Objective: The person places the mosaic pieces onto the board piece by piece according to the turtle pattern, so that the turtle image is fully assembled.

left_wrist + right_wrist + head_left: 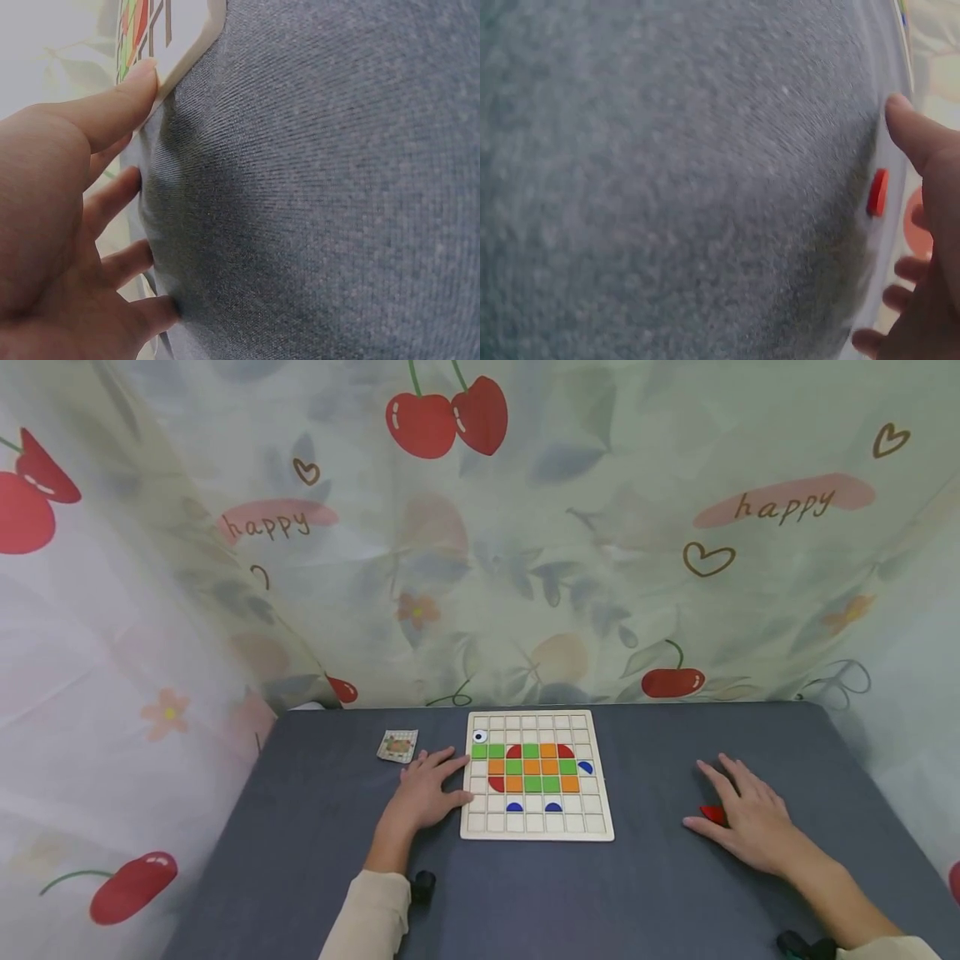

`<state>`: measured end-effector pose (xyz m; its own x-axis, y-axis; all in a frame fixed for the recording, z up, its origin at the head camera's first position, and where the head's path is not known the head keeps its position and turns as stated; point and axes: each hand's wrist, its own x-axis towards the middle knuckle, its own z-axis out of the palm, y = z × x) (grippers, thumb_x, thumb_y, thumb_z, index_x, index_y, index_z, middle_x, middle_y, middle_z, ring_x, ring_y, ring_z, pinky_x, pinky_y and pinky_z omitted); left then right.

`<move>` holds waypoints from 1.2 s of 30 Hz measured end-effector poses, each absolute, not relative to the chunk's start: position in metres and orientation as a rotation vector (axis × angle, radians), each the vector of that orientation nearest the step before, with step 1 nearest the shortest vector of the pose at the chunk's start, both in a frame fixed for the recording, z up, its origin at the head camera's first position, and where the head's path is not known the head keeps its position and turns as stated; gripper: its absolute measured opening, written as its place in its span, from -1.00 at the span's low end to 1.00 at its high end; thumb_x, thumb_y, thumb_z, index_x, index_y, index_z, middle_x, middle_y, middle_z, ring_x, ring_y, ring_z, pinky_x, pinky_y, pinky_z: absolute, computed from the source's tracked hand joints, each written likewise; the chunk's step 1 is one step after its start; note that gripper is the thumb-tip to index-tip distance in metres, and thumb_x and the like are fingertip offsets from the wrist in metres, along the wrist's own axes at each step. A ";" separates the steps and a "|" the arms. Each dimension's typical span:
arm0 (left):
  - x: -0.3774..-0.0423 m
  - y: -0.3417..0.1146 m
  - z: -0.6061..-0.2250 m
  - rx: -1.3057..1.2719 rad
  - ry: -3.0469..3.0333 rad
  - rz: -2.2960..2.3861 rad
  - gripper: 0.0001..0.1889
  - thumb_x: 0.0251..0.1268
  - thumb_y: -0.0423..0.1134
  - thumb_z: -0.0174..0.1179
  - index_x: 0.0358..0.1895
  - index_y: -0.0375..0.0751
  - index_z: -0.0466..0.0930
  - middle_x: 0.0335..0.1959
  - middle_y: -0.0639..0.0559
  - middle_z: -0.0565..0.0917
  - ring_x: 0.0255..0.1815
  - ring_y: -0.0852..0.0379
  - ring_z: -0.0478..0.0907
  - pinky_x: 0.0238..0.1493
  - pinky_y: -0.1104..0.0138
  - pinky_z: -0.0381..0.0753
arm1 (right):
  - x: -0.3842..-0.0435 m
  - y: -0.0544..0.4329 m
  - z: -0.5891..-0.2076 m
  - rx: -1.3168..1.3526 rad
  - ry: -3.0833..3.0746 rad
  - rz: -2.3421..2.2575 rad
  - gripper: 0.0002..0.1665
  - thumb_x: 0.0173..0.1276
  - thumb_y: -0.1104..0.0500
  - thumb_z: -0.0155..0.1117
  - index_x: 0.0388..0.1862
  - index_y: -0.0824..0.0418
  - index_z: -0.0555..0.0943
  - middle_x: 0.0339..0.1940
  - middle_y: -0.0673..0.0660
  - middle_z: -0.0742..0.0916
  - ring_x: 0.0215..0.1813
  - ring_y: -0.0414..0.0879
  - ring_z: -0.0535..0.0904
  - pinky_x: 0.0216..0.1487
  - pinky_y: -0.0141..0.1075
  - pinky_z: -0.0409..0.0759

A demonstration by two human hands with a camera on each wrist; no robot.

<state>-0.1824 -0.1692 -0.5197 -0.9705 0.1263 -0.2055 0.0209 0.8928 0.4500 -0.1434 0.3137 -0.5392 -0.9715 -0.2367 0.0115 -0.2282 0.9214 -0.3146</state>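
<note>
A pale square grid board (537, 837) lies on the dark grey tabletop, bearing green and orange square tiles, red rounded tiles, blue half-round tiles and a white eye-like disc (480, 737). Along its left edge rests my left hand (423, 793), fingers spread, with thumb and index finger at the rim. The left wrist view has that thumb (135, 94) on the board's edge and the other fingertips down on the cloth. Far to the right, my right hand (757, 827) hovers with spread fingers around a small red piece (714, 815), partly hidden by the hand. In the right wrist view the red piece (878, 193) lies apart from the thumb.
A small card with a coloured picture (397, 746) lies left of the board, just beyond the left fingertips. A grey cloth (645, 893) covers the table. Printed curtains (525, 568) hang behind and at both sides.
</note>
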 end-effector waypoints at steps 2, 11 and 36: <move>-0.182 -0.169 -0.519 0.114 2.827 0.665 -0.31 0.31 0.09 0.36 0.51 0.23 0.40 0.62 -0.01 0.27 0.69 -0.36 -0.03 0.60 -0.37 -0.04 | -0.144 0.318 -0.539 -0.386 3.040 -0.516 0.05 0.29 -0.35 0.38 0.54 0.22 0.29 0.53 0.53 0.29 0.46 0.55 0.22 0.19 0.56 0.27; -0.184 -0.170 -0.519 0.081 2.812 0.672 -0.30 0.32 0.11 0.35 0.52 0.25 0.38 0.63 0.02 0.26 0.70 -0.33 -0.07 0.63 -0.33 -0.08 | -0.146 0.331 -0.537 -0.514 3.079 -0.643 -0.66 0.24 0.01 0.54 -0.15 0.09 0.60 0.26 0.50 0.52 0.20 0.52 0.40 0.03 0.38 0.40; -0.181 -0.169 -0.518 0.071 2.806 0.686 -0.30 0.31 0.09 0.36 0.51 0.23 0.39 0.63 0.01 0.27 0.70 -0.33 -0.06 0.63 -0.32 -0.07 | -0.170 0.284 -0.523 -0.466 2.944 -0.884 -0.75 0.39 0.26 0.36 0.03 0.11 0.71 -0.16 0.03 0.77 -0.25 -0.23 0.60 -0.26 -0.35 0.59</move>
